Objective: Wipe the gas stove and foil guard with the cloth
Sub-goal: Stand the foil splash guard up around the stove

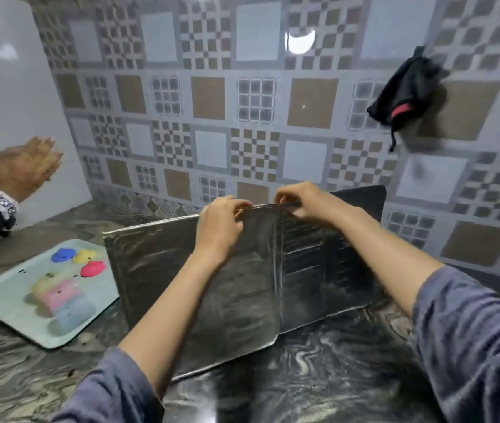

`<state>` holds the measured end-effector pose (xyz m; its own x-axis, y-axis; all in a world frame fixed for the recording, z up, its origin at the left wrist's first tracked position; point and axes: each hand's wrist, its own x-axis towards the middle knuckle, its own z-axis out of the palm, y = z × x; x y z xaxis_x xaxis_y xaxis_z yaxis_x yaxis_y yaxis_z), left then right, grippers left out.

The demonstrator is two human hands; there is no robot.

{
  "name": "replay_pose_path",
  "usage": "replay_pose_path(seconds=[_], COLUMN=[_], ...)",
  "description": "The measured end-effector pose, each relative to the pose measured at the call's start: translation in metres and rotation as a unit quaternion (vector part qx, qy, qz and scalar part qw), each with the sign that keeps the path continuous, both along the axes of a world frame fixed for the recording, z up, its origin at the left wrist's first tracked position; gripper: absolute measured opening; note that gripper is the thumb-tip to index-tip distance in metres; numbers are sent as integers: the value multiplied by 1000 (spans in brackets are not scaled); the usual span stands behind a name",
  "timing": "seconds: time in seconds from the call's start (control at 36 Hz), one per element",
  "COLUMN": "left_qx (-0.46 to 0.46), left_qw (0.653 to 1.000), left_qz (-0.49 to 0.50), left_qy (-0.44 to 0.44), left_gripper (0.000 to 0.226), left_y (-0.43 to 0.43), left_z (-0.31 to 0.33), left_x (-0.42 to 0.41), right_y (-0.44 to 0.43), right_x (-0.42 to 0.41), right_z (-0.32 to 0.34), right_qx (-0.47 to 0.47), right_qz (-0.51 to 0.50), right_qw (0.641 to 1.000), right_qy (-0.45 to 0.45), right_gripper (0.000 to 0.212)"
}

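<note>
The left hand (222, 227) and the right hand (303, 204) both pinch the top edge of the foil guard (242, 288), close together. The guard is shiny, crinkled and silver. It stands up on the dark marble counter (319, 377), bent like an open book. Both arms reach forward in blue sleeves. Left of the hands lies a pale green tray (1, 296) holding blurry colourful sponges (65, 300).
</note>
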<state>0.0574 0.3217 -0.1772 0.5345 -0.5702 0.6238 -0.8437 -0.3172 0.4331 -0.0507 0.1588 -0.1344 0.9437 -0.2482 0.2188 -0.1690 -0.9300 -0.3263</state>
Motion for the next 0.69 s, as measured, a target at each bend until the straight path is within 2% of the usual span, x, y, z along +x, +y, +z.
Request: replay_pose_path(seconds=[0.11,0.22,0.31,0.47,0.58,0.69], left_qx=[-26,-45,-61,-25,-26,-45], left_qw=[999,992,983,969,963,965], left_qz=[-20,-40,-66,-71,-94,-111], left_qy=[-40,-107,-163,-234,-252,-232], left_gripper=[25,23,28,43,44,31], left_y=[-7,-18,-24,-39,-47,-57], left_z=[-4,-9,-14,-30,-34,-34], left_x=[-6,-10,-15,-8,-8,-8], right_y=[-16,-20,-24,-36,-47,-61], right_x=[-29,-42,-46,-53,-56,-54], right_z=[2,-1,-2,-1,-3,-6], right_qx=[15,48,66,87,81,88], right_qz=[-41,-33,-34,-33,-39,-46], right_qw=[999,998,996,994,993,992], right_qy=[-5,-37,-47,-54,-71,-76], right_gripper=[31,29,24,22,25,23])
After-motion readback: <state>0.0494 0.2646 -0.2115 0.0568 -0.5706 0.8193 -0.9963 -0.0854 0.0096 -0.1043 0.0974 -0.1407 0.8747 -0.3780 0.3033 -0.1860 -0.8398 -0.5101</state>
